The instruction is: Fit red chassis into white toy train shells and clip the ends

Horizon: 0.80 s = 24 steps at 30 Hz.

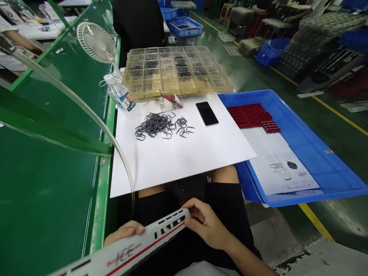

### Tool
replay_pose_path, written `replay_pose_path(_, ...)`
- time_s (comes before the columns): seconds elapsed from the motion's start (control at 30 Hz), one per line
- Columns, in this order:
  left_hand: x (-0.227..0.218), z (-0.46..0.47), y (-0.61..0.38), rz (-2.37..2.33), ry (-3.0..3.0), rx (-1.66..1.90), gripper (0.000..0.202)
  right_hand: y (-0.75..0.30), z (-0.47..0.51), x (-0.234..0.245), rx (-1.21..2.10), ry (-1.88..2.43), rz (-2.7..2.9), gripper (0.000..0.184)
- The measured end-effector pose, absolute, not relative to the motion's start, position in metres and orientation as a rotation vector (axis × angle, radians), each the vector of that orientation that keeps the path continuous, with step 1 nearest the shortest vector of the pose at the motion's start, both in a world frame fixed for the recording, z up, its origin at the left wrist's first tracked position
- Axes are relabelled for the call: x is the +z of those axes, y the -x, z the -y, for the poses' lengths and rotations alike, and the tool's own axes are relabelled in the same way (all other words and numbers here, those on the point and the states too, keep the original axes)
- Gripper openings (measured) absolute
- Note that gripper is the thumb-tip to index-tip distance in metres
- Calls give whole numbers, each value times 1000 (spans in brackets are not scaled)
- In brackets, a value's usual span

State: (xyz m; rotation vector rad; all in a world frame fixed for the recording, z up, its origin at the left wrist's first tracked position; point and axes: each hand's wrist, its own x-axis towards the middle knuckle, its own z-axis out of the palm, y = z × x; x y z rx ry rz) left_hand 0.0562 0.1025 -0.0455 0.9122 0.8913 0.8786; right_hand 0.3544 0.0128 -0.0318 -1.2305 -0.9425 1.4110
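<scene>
Low over my lap I hold a long white toy train [138, 245] with a red stripe and "ICE" lettering. My left hand [125, 231] grips its upper edge from behind, thumb over the top. At the train's front end, my right hand [205, 222] has its fingers curled round the nose. On the white board [184, 153] ahead lies a pile of several small dark metal clips [161, 125], untouched.
A black phone [206, 113] lies on the board beside a water bottle [120, 96]. Behind stand a compartment tray [175, 69] and a small fan [96, 41]. A blue bin [310, 153] with red parts and papers sits right. The green conveyor [48, 184] runs left.
</scene>
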Motion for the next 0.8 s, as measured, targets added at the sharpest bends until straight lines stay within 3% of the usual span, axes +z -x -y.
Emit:
replay_pose_path(0.07,-45,-118,-63,-854,-955,1233,67,-360,-30,-17,1342,1289,1291,41)
replay_pose_path(0.13,-42,-130,-74,-748,-946,1371,77,-381,-63,-3,1070,1334,1558,38)
replay_pose_path(0.23,-33,-129,-85,-633,-842,1163,84,-435,-136,6,490,1448,1686,27)
replay_pose_path(0.33,-31,-108,-84,-507,-684,828,60,-488,-213,-1,168,1657,1772,25)
replay_pose_path(0.43,-40,-91,-78,-491,-671,596,58,-519,-262,-14,150,1765,1955,34)
replay_pose_path(0.57,-57,-87,-75,-689,-863,441,57,-528,-270,-20,174,1759,1986,31)
replay_pose_path(0.7,-64,-84,-76,-743,-980,370,62,-495,-214,1,270,1692,1662,27)
replay_pose_path(0.8,-56,-82,-80,-841,-1064,320,71,-446,-146,34,601,1426,1573,26)
